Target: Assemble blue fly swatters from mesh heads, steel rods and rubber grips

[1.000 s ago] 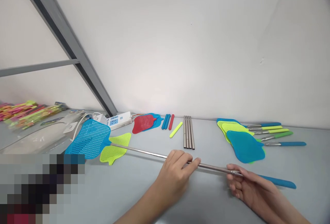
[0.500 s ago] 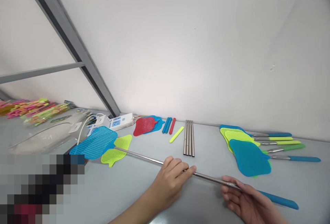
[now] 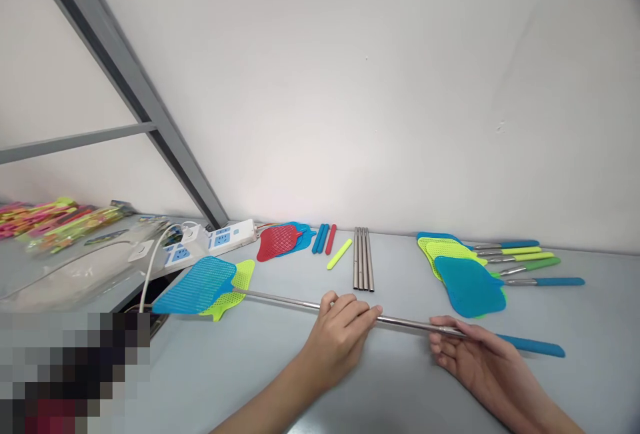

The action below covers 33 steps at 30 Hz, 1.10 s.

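A blue fly swatter with an extended metal rod (image 3: 275, 298) lies slantwise across the view. Its blue mesh head (image 3: 197, 285) is at the left and its blue handle (image 3: 533, 345) at the right. My left hand (image 3: 343, 333) is closed round the middle of the rod from above. Close to the handle, my right hand (image 3: 473, 357) holds the rod between thumb and fingers, palm turned up. Part of a yellow-green swatter head (image 3: 245, 275) shows behind the blue one.
Several metal tubes (image 3: 363, 259), a yellow handle (image 3: 339, 254), a red handle (image 3: 331, 239), blue handles (image 3: 320, 239) and a red mesh head (image 3: 279, 242) lie near the wall. Swatters with short rods (image 3: 470, 286) are piled right. A power strip (image 3: 220, 242) and bagged items (image 3: 75, 227) are left.
The swatter's handle end has risen in view with my right hand, so the rod lies more level. My left hand keeps its grip on the rod. The view has shifted slightly.
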{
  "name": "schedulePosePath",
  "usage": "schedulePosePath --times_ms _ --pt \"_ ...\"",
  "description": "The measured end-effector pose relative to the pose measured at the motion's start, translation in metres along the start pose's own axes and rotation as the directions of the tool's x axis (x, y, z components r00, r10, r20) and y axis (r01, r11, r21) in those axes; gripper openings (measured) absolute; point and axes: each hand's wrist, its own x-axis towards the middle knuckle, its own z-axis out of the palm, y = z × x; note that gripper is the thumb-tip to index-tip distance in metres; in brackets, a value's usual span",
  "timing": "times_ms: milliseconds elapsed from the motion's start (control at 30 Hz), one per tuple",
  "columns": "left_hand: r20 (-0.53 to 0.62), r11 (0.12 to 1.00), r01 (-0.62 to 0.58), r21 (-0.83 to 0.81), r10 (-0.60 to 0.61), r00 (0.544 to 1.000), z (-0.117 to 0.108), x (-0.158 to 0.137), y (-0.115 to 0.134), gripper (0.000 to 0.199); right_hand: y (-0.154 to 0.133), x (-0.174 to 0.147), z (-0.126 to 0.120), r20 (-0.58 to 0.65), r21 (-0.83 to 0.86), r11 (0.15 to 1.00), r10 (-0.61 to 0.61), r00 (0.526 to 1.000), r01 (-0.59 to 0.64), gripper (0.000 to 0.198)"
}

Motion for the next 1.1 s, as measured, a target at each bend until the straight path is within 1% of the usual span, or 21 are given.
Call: schedulePosePath --times_ms 133,267,333,400,467,500,567,600,633,700,733,767,833,867,900,933,967,1000,1033,1067,1100 --pt "0.027 0.999 0.009 -0.041 -0.008 1.000 0.006 -0.002 0.002 0.036 -0.004 0.001 -0.003 0.018 -0.006 0.998 -0.054 0.998 0.054 0.027" --pt "0.028 0.998 0.022 -0.056 -0.021 0.999 0.010 -0.002 0.002 0.039 -0.006 0.002 -0.002 0.003 0.002 0.997 -0.081 0.997 0.081 0.025" --pt "-0.019 0.999 0.026 -0.038 -0.026 0.999 0.010 -0.001 0.003 0.038 -0.005 0.003 -0.002 -0.020 -0.004 0.997 -0.075 0.997 0.075 0.024" --pt "-0.123 1.000 0.011 0.000 -0.011 0.992 0.008 0.000 0.005 0.036 -0.004 0.003 -0.004 -0.051 0.002 0.998 -0.070 0.996 0.071 0.024" --pt "-0.214 0.999 -0.039 0.020 0.042 0.976 0.005 0.000 0.008 0.036 -0.002 0.003 -0.007 -0.075 0.021 0.997 -0.075 0.994 0.077 0.024" --pt "-0.224 0.997 -0.078 0.005 0.077 0.972 0.003 -0.001 0.011 0.036 -0.002 0.004 -0.008 -0.085 0.029 0.996 -0.077 0.993 0.080 0.024" --pt "-0.190 0.984 -0.138 -0.109 0.116 0.975 0.002 -0.005 0.017 0.039 -0.001 0.004 -0.008 -0.105 0.037 0.995 -0.085 0.991 0.090 0.023" --pt "-0.164 0.968 -0.137 -0.211 0.103 0.981 0.003 -0.007 0.020 0.040 -0.001 0.005 -0.008 -0.117 0.039 0.994 -0.092 0.989 0.098 0.023" --pt "-0.123 0.940 -0.106 -0.324 0.069 0.990 0.005 -0.010 0.024 0.041 0.000 0.004 -0.008 -0.132 0.044 0.993 -0.106 0.986 0.113 0.023" --pt "0.018 0.847 0.009 -0.532 0.001 1.000 0.011 -0.014 0.032 0.042 0.001 0.004 -0.007 -0.170 0.062 0.986 -0.142 0.975 0.155 0.023" --pt "0.119 0.785 0.095 -0.612 -0.027 0.993 0.015 -0.016 0.035 0.041 0.002 0.003 -0.007 -0.200 0.077 0.978 -0.177 0.964 0.196 0.022" --pt "0.230 0.715 0.194 -0.672 -0.047 0.972 0.019 -0.016 0.038 0.038 0.003 0.003 -0.007 -0.233 0.093 0.965 -0.218 0.948 0.245 0.021" --pt "0.429 0.538 0.406 -0.739 -0.089 0.899 0.025 -0.013 0.041 0.032 0.005 0.002 -0.007 -0.293 0.117 0.929 -0.306 0.906 0.351 0.021" --pt "0.504 0.422 0.503 -0.754 -0.120 0.855 0.026 -0.011 0.042 0.031 0.006 0.002 -0.007 -0.311 0.126 0.910 -0.343 0.887 0.396 0.022" --pt "0.553 0.290 0.573 -0.766 -0.156 0.818 0.027 -0.008 0.041 0.031 0.006 0.002 -0.007 -0.318 0.133 0.896 -0.367 0.874 0.424 0.024" --pt "0.585 0.159 0.612 -0.775 -0.186 0.789 0.028 -0.005 0.040 0.034 0.006 0.002 -0.007 -0.316 0.138 0.890 -0.377 0.871 0.435 0.025" --pt "0.604 0.043 0.624 -0.780 -0.207 0.769 0.027 -0.003 0.038 0.036 0.005 0.003 -0.007 -0.311 0.141 0.889 -0.377 0.872 0.435 0.027" --pt "0.617 -0.051 0.622 -0.781 -0.216 0.757 0.027 -0.001 0.037 0.037 0.005 0.003 -0.008 -0.303 0.142 0.892 -0.374 0.877 0.429 0.027" --pt "0.624 -0.111 0.616 -0.780 -0.214 0.751 0.026 0.000 0.035 0.039 0.005 0.004 -0.008 -0.290 0.139 0.899 -0.365 0.885 0.416 0.028" --pt "0.628 -0.141 0.613 -0.778 -0.201 0.751 0.026 0.000 0.033 0.042 0.004 0.004 -0.009 -0.274 0.133 0.906 -0.355 0.894 0.401 0.029" --pt "0.630 -0.152 0.612 -0.776 -0.186 0.754 0.026 -0.001 0.032 0.044 0.004 0.004 -0.009 -0.255 0.126 0.914 -0.345 0.903 0.385 0.030"
